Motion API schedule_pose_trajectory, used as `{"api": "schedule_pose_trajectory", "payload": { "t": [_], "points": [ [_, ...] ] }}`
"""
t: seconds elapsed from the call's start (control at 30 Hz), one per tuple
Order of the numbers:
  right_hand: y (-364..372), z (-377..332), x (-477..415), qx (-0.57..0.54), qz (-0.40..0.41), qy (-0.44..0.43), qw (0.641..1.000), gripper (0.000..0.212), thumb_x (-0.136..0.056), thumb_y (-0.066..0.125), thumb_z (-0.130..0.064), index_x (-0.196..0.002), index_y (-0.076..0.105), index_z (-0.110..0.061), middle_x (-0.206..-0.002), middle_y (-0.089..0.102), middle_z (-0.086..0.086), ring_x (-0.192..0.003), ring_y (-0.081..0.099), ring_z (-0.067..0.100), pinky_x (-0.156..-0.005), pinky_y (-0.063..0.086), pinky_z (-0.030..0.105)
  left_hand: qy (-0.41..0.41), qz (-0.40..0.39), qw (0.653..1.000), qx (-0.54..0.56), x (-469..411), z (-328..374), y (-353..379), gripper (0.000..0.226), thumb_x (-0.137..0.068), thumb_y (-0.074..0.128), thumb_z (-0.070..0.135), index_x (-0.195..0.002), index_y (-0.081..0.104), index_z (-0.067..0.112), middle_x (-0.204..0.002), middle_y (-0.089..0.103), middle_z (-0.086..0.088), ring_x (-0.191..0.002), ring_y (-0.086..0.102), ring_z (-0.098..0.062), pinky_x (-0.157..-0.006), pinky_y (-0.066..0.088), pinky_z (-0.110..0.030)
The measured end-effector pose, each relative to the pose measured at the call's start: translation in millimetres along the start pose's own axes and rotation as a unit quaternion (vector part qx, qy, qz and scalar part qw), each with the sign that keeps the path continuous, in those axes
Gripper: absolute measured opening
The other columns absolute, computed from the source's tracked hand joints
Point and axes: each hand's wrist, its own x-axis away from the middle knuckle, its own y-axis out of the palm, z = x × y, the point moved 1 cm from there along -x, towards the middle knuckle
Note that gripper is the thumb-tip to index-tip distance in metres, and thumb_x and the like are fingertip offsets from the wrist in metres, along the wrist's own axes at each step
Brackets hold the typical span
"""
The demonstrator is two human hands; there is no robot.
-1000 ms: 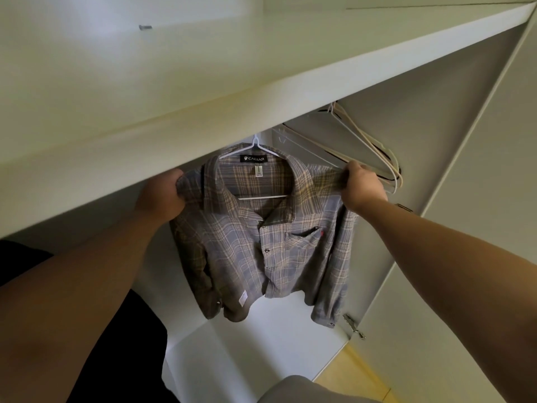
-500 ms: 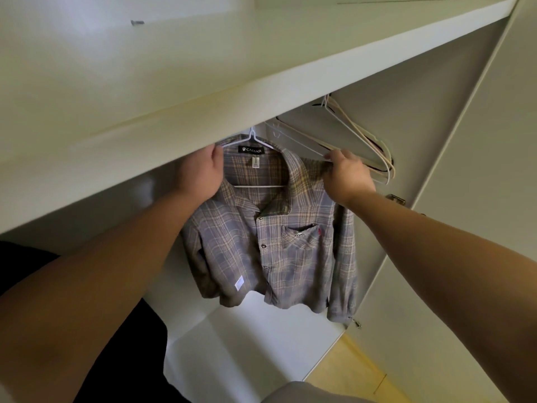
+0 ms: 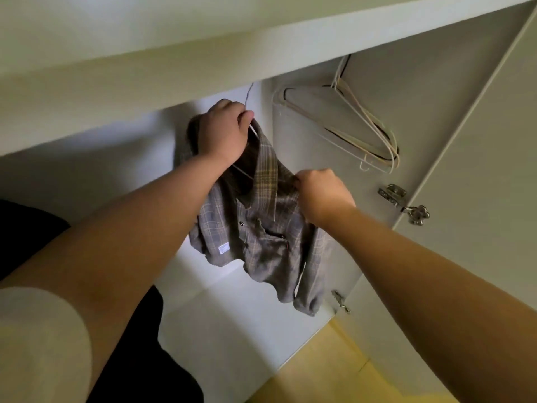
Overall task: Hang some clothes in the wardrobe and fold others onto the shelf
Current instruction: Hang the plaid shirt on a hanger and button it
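White wardrobe (image 3: 436,112); left hand (image 3: 222,130) on hanger (image 3: 249,96), right hand (image 3: 322,196) on plaid shirt (image 3: 261,228)

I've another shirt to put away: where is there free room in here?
Bare: the wardrobe floor below the plaid shirt, and the space left of it under the shelf. Crowded: around the shirt, held by left hand and right hand, and the empty hangers.

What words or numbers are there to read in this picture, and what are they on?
No text here can be read.
White patch near the hem of the plaid shirt: too small and blurred to read.
Inside the collar: no tag shows where the left hand grips the hanger.
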Motion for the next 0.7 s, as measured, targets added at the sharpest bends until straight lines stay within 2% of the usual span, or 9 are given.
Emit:
{"api": "schedule_pose_trajectory", "payload": {
  "t": [0.13, 0.27, 0.4, 0.57, 0.7],
  "points": [
    [0.3, -26.1, 14.7, -0.020, -0.026, -0.041, 0.999, 0.017, -0.094, 0.052, -0.005, -0.098, 0.067, -0.011, -0.083, 0.062, 0.008, -0.072, 0.064, 0.028, -0.071, 0.061, 0.041, -0.086, 0.006, 0.996, 0.011, 15.9, -2.3, -16.7, 0.033, -0.100, 0.045, 0.028, -0.078, 0.058, 0.007, -0.093, 0.062, -0.016, -0.089, 0.057, -0.033, -0.076, 0.040, -0.037],
    [-2.4, -56.1, 35.0, -0.055, -0.047, -0.099, 0.992, 0.017, -0.098, 0.053, -0.018, -0.103, 0.068, -0.012, -0.086, 0.063, 0.006, -0.073, 0.063, 0.023, -0.069, 0.057, 0.034, -0.170, 0.023, 0.985, 0.032, 40.6, -19.0, -47.4, 0.035, -0.101, 0.047, 0.028, -0.088, 0.070, 0.005, -0.092, 0.069, -0.014, -0.087, 0.062, -0.028, -0.076, 0.047, -0.031],
    [0.0, -89.8, 51.9, -0.097, -0.068, -0.136, 0.984, 0.016, -0.096, 0.059, -0.024, -0.100, 0.067, -0.011, -0.082, 0.062, 0.004, -0.067, 0.060, 0.016, -0.061, 0.048, 0.026, -0.205, 0.035, 0.978, 0.012, 70.0, -38.1, -81.8, 0.036, -0.103, 0.048, 0.026, -0.093, 0.074, 0.004, -0.089, 0.071, -0.011, -0.080, 0.059, -0.020, -0.067, 0.033, -0.023],
    [5.6, -126.8, 75.1, -0.132, -0.082, -0.197, 0.968, 0.015, -0.097, 0.061, -0.025, -0.097, 0.066, -0.011, -0.086, 0.062, 0.003, -0.074, 0.063, 0.016, -0.071, 0.050, 0.024, -0.253, 0.052, 0.966, -0.011, 96.6, -60.6, -116.4, 0.039, -0.104, 0.047, 0.025, -0.086, 0.071, 0.001, -0.085, 0.067, -0.008, -0.077, 0.055, -0.013, -0.069, 0.033, -0.018],
    [11.7, -149.0, 91.3, -0.135, -0.098, -0.249, 0.954, 0.016, -0.098, 0.058, -0.020, -0.087, 0.063, -0.009, -0.088, 0.064, 0.006, -0.076, 0.062, 0.017, -0.077, 0.054, 0.027, -0.264, 0.060, 0.962, -0.043, 113.2, -70.8, -135.6, 0.037, -0.105, 0.046, 0.026, -0.072, 0.056, 0.012, -0.074, 0.056, -0.004, -0.071, 0.050, -0.013, -0.059, 0.026, -0.017]
  ]
}}
